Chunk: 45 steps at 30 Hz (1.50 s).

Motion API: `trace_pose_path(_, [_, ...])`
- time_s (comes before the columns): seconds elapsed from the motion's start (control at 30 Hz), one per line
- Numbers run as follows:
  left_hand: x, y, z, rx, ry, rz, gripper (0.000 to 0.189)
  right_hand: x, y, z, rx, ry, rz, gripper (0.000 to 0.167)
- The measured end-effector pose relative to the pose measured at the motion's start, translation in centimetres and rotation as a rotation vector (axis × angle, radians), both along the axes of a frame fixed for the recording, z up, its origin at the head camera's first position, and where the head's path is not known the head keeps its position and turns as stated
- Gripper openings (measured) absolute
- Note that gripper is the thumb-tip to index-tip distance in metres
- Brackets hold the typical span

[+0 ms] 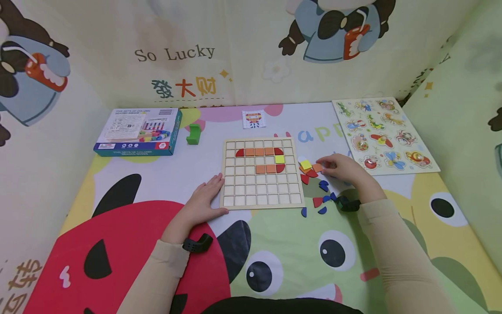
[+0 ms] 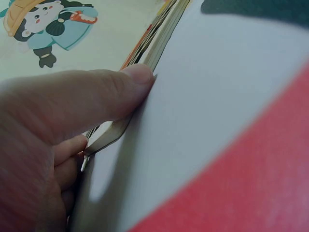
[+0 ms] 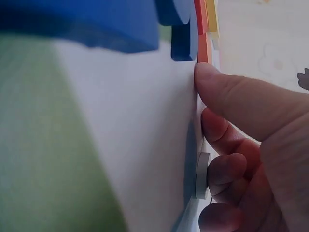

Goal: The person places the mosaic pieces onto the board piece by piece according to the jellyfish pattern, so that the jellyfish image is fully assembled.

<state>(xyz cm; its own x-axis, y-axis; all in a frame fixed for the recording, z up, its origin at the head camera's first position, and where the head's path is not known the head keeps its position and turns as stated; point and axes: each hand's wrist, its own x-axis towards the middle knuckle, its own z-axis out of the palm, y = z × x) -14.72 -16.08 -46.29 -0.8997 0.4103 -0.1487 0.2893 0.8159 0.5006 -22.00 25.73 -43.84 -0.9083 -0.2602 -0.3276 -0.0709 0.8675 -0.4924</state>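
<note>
A wooden grid board (image 1: 251, 189) lies on the table, with red quarter-round, orange square and yellow square tiles in its upper cells. My left hand (image 1: 201, 198) rests against the board's left edge, fingers extended, thumb at the lower-left corner. In the left wrist view the thumb (image 2: 96, 94) touches the board's side. Right of the board, my right hand (image 1: 341, 170) pinches an orange square tile (image 1: 317, 167) at the edge of a loose pile. Its thumb meets an orange tile (image 3: 203, 47) in the right wrist view; the far fingertip contact is partly hidden.
A yellow tile (image 1: 305, 165), red pieces (image 1: 304, 179) and several blue pieces (image 1: 323, 185) lie beside the board. Behind it are a pattern card (image 1: 254, 119), a green block (image 1: 194, 134) and a box (image 1: 137, 131). An insect picture board (image 1: 384, 135) lies back right.
</note>
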Motion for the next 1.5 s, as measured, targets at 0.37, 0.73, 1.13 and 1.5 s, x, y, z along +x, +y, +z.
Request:
trace_pose_path(0.37, [-0.1, 0.0, -0.1, -0.004, -0.008, -0.001, 0.098, 0.1, 0.1, -0.2, 0.021, 0.025, -0.005, 0.03])
trace_pose_path(0.73, [0.1, 0.0, 0.2, 0.013, 0.001, 0.004, 0.098, 0.6, -0.2, 0.9, 0.029, -0.033, -0.148, 0.039])
trace_pose_path(1.13, [-0.1, 0.1, 0.0, 0.003, -0.008, 0.012, 0.098, 1.0, -4.7, 3.2, -0.062, 0.067, -0.188, 0.037])
trace_pose_path(1.5, [-0.2, 0.0, -0.1, -0.007, -0.016, 0.008, 0.098, 0.7, -14.3, 2.7, -0.206, 0.113, -0.145, 0.034])
